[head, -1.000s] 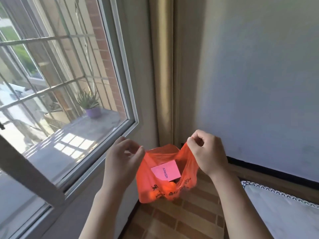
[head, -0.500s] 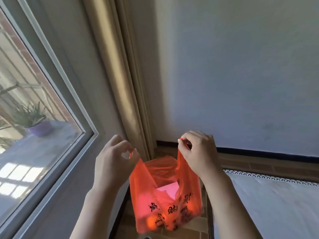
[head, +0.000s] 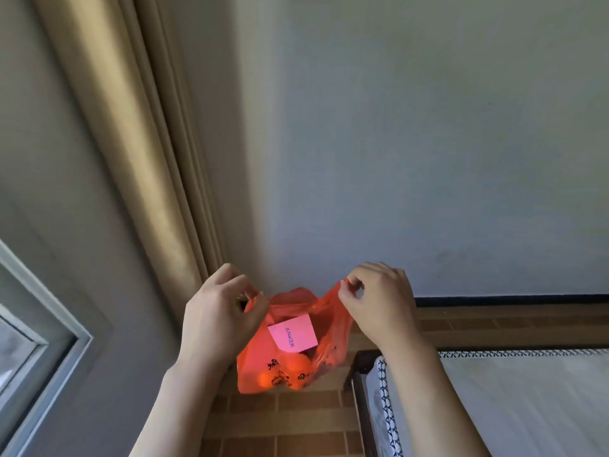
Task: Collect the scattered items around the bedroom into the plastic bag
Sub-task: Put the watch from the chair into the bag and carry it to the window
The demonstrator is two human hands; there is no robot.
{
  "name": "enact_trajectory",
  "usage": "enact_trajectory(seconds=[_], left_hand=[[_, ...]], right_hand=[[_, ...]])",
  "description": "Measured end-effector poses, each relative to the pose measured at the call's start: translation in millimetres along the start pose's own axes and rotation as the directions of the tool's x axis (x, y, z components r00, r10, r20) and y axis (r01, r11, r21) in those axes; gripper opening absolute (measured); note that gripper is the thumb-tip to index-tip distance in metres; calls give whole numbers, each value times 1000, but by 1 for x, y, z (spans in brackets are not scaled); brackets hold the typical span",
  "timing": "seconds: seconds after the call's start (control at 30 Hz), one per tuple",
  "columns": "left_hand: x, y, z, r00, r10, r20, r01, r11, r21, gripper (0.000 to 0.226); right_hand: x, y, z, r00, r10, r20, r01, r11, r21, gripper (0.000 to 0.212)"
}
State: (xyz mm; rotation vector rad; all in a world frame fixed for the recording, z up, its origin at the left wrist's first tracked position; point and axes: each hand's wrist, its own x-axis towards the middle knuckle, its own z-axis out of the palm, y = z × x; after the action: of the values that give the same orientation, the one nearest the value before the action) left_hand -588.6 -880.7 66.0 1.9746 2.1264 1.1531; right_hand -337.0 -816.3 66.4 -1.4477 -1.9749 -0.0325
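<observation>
An orange plastic bag (head: 333,341) with black printed characters hangs in front of me above the floor. My left hand (head: 217,319) pinches its left handle and my right hand (head: 382,305) pinches its right handle, holding the mouth apart. Inside, a small pink box (head: 293,334) with blue lettering leans against the near side. Rounded orange-lit shapes (head: 296,366) lie at the bottom of the bag; what they are cannot be told.
A beige curtain (head: 131,136) hangs in the corner beside a pale wall (head: 412,143). A window frame (head: 49,351) is at lower left. A bed with a white patterned cover (head: 514,400) stands at lower right. The floor is brown tile (head: 283,420).
The view has swung right, away from the window toward the wall and bed. Both hands keep hold of the bag's handles; the mouth is pulled wider and the pink box shows fully again.
</observation>
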Motion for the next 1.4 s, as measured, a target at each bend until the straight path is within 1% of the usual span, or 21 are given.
enact_trajectory(seconds=[0.13,0.3,0.4,0.5,0.63,0.7,0.8,0.97,1.03,1.1,1.27,1.4], left_hand=[[36,-23,22,1000,11,23,-10,998,-66,23],[80,-42,53,1000,-12,14,14,989,-150,22],[109,-51,77,999,-46,15,48,989,-138,22],[138,-51,100,998,-53,15,55,991,-126,18],[186,-39,129,997,-66,33,69,993,-98,16],[210,-30,143,997,-76,29,79,993,-93,16],[237,-20,162,995,-93,19,95,992,-88,14],[260,-20,197,992,-113,49,114,993,-18,20],[267,-25,208,989,-128,69,128,992,11,24],[278,-30,217,989,-123,80,121,992,24,23],[309,-50,242,989,-92,118,93,996,-6,23],[333,-75,262,985,-82,152,92,994,-63,23]], right_hand=[[24,5,23,1000,28,-11,-29,1000,-8,28],[70,21,52,999,32,-40,-31,999,42,25],[103,35,75,999,26,-38,-23,997,79,25],[138,56,98,1000,26,-17,-24,993,114,25],[186,90,119,999,44,10,-45,987,152,21],[209,106,128,998,67,21,-70,979,194,20],[240,128,141,997,63,35,-70,967,246,19],[269,155,167,995,63,78,-82,955,283,20],[276,163,176,992,79,100,-105,950,294,19],[285,171,185,989,100,108,-129,941,312,19],[310,183,209,984,123,126,-156,941,301,19],[325,185,235,974,157,162,-197,942,271,29]])
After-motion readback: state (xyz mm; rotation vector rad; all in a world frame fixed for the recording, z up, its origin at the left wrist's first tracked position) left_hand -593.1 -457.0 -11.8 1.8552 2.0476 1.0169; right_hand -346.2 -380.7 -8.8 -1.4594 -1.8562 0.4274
